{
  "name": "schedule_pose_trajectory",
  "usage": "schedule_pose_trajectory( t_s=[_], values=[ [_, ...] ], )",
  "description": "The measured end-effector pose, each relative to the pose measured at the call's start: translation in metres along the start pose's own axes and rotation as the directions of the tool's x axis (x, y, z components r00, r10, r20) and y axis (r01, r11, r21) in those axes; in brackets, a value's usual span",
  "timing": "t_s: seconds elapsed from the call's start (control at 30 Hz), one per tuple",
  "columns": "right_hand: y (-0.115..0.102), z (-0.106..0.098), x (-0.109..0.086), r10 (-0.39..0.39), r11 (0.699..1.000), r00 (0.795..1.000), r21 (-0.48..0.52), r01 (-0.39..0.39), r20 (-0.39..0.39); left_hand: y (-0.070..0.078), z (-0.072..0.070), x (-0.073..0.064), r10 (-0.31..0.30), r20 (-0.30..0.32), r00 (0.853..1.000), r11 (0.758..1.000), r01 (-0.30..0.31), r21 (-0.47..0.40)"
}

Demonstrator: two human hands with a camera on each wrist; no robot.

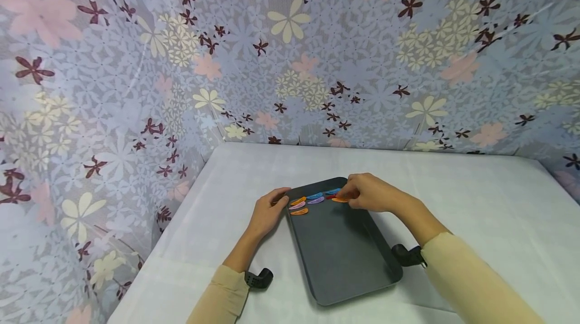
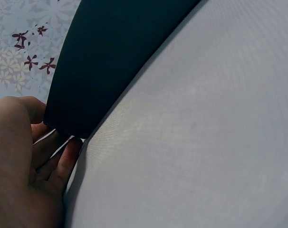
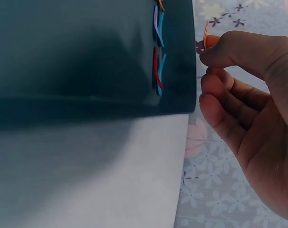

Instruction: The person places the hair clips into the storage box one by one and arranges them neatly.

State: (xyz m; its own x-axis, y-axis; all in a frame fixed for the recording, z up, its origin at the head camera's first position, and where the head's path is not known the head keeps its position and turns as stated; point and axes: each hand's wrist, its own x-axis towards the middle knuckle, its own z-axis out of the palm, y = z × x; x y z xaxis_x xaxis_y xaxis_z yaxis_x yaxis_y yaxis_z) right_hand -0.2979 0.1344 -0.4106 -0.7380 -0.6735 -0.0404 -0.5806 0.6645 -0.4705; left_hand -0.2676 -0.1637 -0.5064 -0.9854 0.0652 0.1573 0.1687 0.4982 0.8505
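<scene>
A dark grey tray [image 1: 342, 258] lies on the white cloth, with several small snap hair clips along its far end. My left hand [image 1: 266, 212] grips the tray's far left corner; in the left wrist view its fingers curl at the corner edge. Between thumb and forefinger, my right hand [image 1: 369, 193] pinches an orange hair clip [image 3: 206, 34] over the far right corner. Close to it lie a red clip [image 3: 156, 66] and a blue clip [image 1: 333, 191]. Farther left are a purple clip [image 1: 317, 200], another blue clip, a pink clip [image 1: 297, 206] and orange clips [image 1: 299, 212].
Raised walls run round the tray, and its near part shows bare grey floor. White cloth [image 1: 476, 203] covers the table on both sides. Behind and to the left hangs a flowered curtain [image 1: 254, 62]. A black device [image 1: 259, 279] sits on each wrist.
</scene>
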Motion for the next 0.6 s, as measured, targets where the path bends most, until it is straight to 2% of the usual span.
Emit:
schedule_pose_trajectory(
  t_s=[0.37,0.6],
  values=[
    [-0.004,0.016,0.022,-0.002,1.0,1.0,0.011,0.002,0.024,0.001,0.0,0.001,0.005,-0.004,1.0,1.0,-0.005,0.012],
    [-0.002,0.028,0.03,0.031,0.999,0.999,-0.016,-0.03,0.024,0.002,0.0,-0.001,0.01,-0.002,1.0,1.0,-0.01,0.009]
  ],
)
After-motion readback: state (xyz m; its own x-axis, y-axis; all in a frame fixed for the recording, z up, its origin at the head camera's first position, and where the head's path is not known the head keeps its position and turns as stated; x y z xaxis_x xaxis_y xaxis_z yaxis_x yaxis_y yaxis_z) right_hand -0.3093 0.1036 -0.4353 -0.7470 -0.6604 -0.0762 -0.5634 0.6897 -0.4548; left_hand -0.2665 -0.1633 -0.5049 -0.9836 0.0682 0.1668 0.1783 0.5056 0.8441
